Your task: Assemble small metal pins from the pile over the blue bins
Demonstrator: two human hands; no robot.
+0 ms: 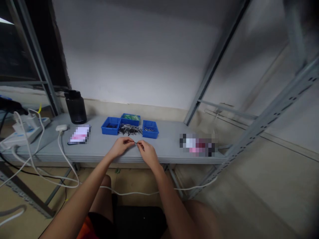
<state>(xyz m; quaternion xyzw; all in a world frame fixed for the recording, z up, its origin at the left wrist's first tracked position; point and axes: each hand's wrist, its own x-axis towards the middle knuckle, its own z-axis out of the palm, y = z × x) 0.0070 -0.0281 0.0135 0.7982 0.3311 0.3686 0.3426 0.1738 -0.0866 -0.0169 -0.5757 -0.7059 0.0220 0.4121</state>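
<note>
Over the front of the grey shelf, my left hand and my right hand meet fingertip to fingertip. Between them is a small thin dark piece, pinched from both sides; its exact kind is too small to make out. Just beyond my hands lies a loose pile of slim metal and black parts. Around the pile stand three blue bins: the left bin holds dark small parts, the back bin green and clear material, and the right bin a few thin metallic pieces.
A black bottle stands at the back left, near a blurred phone and a white charger. A power strip with trailing white cables is at far left. Blurred items lie at right, beside the metal shelf post.
</note>
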